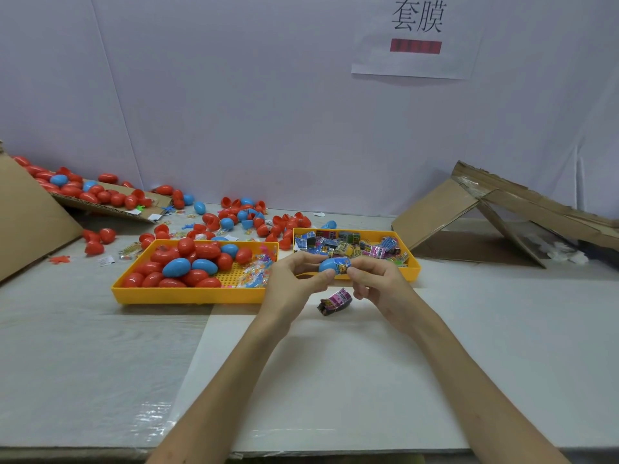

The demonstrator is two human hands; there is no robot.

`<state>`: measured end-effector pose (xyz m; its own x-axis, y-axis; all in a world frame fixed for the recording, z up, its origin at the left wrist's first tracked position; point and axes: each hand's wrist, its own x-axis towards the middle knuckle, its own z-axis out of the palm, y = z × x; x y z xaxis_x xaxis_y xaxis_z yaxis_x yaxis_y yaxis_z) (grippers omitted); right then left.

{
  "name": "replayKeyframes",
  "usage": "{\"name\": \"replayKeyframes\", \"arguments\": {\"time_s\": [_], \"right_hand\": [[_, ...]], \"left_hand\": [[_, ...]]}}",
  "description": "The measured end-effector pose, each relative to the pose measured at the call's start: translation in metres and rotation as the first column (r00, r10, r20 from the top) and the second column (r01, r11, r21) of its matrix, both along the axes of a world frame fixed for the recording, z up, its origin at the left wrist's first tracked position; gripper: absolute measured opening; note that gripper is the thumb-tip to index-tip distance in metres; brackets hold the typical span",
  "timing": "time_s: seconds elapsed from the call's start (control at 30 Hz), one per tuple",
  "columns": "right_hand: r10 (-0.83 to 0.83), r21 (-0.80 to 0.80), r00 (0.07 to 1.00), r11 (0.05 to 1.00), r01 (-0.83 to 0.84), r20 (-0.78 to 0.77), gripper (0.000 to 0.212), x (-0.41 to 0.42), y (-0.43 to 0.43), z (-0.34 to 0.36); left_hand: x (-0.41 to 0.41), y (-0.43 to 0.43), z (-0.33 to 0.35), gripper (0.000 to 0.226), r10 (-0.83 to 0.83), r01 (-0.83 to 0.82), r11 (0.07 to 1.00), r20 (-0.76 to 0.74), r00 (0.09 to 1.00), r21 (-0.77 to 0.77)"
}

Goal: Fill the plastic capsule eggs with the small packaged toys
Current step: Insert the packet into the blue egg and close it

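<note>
Now left hand [294, 279] grips blue egg [329, 264]; right hand [376, 281] pinches packet [343, 268].

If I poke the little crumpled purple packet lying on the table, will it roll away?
Probably not: the small crumpled purple printed packet looks flattened and creased, so it would likely slide or flop. It seems thin and light, so easily squashed.

A blue capsule egg [330, 264] lies sideways above the counter [335, 363], gripped by the left hand [294, 279]. The right hand [375, 283] pinches a printed toy packet [343, 268] against its right end. A crumpled packet [336, 301] lies just below. Red and blue eggs [187, 262] heap the left yellow tray [187, 298]; packaged toys [348, 247] fill the right yellow tray [413, 266].
</note>
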<state>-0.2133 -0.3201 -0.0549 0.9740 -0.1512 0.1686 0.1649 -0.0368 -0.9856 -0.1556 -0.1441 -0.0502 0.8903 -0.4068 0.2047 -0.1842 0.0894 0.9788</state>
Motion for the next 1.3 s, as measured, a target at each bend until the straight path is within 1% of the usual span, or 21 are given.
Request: {"name": "replayKeyframes", "arguments": {"time_s": [0.2, 0.33, 0.5, 0.67, 0.87, 0.93, 1.03, 1.07, 1.2, 1.3], "right_hand": [[-0.048, -0.086, 0.998, 0.995, 0.051, 0.037, 0.012, 0.0001, 0.0016, -0.0006], [-0.063, -0.04, 0.998, 0.997, 0.064, 0.006, 0.017, 0.0024, -0.0007, -0.002], [-0.035, 0.024, 0.999, 0.999, 0.035, -0.008, 0.02, 0.0029, 0.0002, -0.0016], [-0.017, 0.032, 0.999, 0.999, 0.019, -0.041, 0.03, 0.0024, 0.0007, -0.0012], [0.001, 0.032, 0.999, 0.999, 0.0, -0.043, 0.035, 0.0022, 0.0006, -0.0004], [-0.003, 0.024, 0.999, 1.0, 0.004, -0.043, 0.032, 0.0019, 0.0009, -0.0008], [-0.02, 0.0, 0.999, 1.0, 0.02, -0.042, 0.013, 0.0009, 0.0015, -0.0008], [-0.026, -0.008, 0.999, 1.0, 0.026, -0.042, 0.01, 0.0004, 0.002, -0.0005], [-0.046, -0.004, 0.998, 0.999, 0.046, -0.049, 0.009, -0.0007, 0.0032, 0.0008], [-0.063, -0.016, 0.996, 0.998, 0.062, -0.058, 0.012, 0.0, 0.0037, 0.0001]], "left_hand": [[0.0022, -0.0007, -0.002, 0.021, 0.065, -0.07, 0.995, 0.073, 0.995, 0.074], [0.0029, -0.0007, -0.0019, 0.021, 0.066, -0.071, 0.995, 0.074, 0.995, 0.064], [0.0022, -0.0014, -0.0022, 0.021, 0.084, -0.091, 0.994, 0.091, 0.992, 0.065], [0.0025, -0.0016, -0.0028, 0.021, 0.1, -0.107, 0.992, 0.108, 0.989, 0.061], [0.0028, -0.0025, -0.0034, 0.018, 0.109, -0.116, 0.992, 0.119, 0.987, 0.056], [0.003, -0.002, -0.0035, 0.019, 0.115, -0.122, 0.991, 0.122, 0.986, 0.056], [0.0035, -0.0017, -0.0036, 0.021, 0.111, -0.12, 0.991, 0.119, 0.987, 0.065], [0.0036, -0.0016, -0.0036, 0.021, 0.109, -0.118, 0.99, 0.12, 0.987, 0.072], [0.0035, -0.0012, -0.0035, 0.021, 0.113, -0.128, 0.987, 0.151, 0.982, 0.092], [0.003, -0.0008, -0.004, 0.022, 0.135, -0.157, 0.982, 0.188, 0.973, 0.103]]}}
